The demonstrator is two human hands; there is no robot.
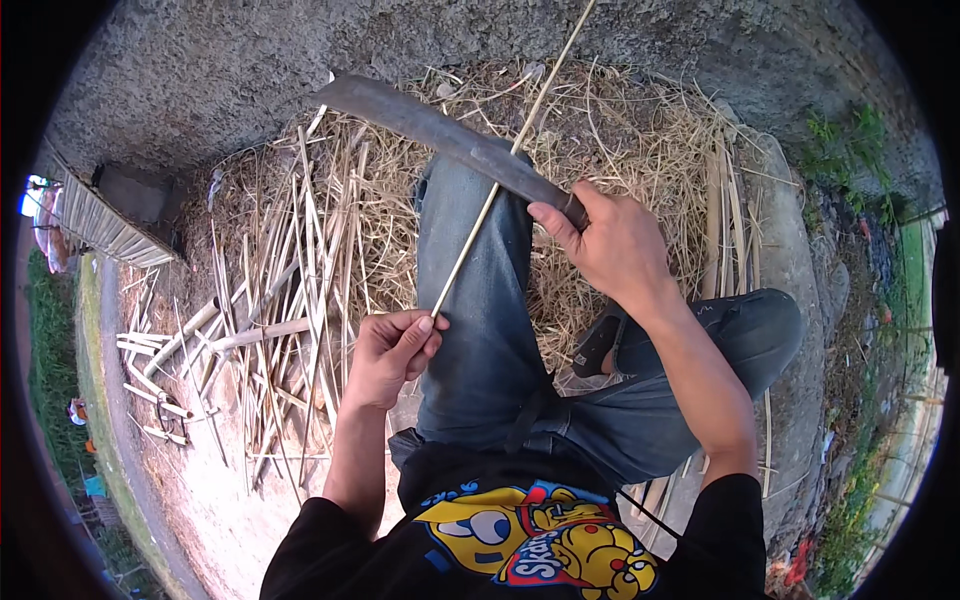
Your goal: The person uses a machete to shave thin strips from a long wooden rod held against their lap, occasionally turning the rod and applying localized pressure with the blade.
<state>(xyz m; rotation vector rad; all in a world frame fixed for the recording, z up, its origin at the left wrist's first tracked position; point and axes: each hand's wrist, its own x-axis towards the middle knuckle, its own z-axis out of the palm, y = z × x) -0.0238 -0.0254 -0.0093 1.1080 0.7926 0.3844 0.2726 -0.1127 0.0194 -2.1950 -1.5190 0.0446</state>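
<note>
Between thumb and fingers, my left hand (pixel 398 352) pinches the lower end of a long thin bamboo strip (pixel 468 247). The strip slants up to the right over my raised knee and past the top of the picture. My right hand (pixel 612 243) is closed round the handle end of a machete (pixel 430 125), whose broad dark blade points to the upper left. The blade crosses the strip just above my knee; whether its edge touches the strip I cannot tell. My jeans-clad leg (pixel 475 260) lies under the strip.
Split bamboo strips (pixel 310 250) and cut bamboo pieces (pixel 262 333) lie in a heap at my left. Straw-like shavings (pixel 640 130) cover the ground ahead, up to a rough grey wall (pixel 560 35). More bamboo lengths (pixel 728 220) lie at right, beside a concrete edge (pixel 785 210).
</note>
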